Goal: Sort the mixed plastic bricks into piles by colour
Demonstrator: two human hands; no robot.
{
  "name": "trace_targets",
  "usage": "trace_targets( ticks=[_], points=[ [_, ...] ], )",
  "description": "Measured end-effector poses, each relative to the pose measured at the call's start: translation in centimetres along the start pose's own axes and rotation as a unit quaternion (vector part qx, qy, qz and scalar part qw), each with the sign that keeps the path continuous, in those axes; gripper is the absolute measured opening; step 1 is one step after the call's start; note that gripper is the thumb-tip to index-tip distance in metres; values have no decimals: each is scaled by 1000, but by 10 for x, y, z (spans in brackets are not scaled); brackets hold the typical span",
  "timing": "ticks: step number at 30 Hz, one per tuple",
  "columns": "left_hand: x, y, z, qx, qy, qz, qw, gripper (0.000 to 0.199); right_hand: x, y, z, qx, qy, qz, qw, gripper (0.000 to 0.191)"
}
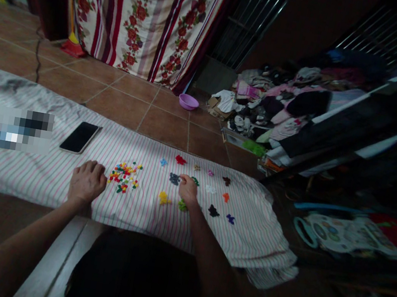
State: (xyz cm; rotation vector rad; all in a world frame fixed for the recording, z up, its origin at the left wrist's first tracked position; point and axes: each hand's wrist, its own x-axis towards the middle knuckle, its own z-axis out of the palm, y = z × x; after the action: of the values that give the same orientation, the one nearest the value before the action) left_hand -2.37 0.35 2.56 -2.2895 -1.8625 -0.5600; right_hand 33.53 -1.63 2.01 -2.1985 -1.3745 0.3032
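Working at the grey pieces with the right hand.
On the striped-cloth bench, the yellow pieces lie nearest; the left hand rests, fingers bent, beside the mixed pile, its grip unclear. The right fingers point down at the grey pieces mid-bench; I cannot tell whether they pinch one. The step looks like fine placing or adjusting; the next move calls for a light fingertip touch, sparing neighbouring clusters. Red pieces lie beyond.
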Motion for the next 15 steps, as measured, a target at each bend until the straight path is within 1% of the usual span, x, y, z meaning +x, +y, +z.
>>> trace_targets(
  ticks=[2,4,7,9,12,15],
  points=[
    [0,0,-1,-1,-5,-1,1000,23,-1,-3,3,-5,-18,-11,1000,40],
    [0,1,-1,-2,-7,-2,1000,23,-2,-4,4,-17,-21,-20,999,40],
    [0,1,-1,-4,-3,-4,1000,24,-2,-5,2,-45,1,-20,999,41],
    [0,1,-1,-6,-2,-4,1000,25,0,-6,-1,-63,16,-33,997,43],
    [0,1,-1,-12,-4,-4,1000,26,3,-10,-3,-75,1,-95,993,48],
    [0,0,-1,-14,-2,-5,1000,25,5,-16,-3,-77,-48,-156,984,53]
  ],
)
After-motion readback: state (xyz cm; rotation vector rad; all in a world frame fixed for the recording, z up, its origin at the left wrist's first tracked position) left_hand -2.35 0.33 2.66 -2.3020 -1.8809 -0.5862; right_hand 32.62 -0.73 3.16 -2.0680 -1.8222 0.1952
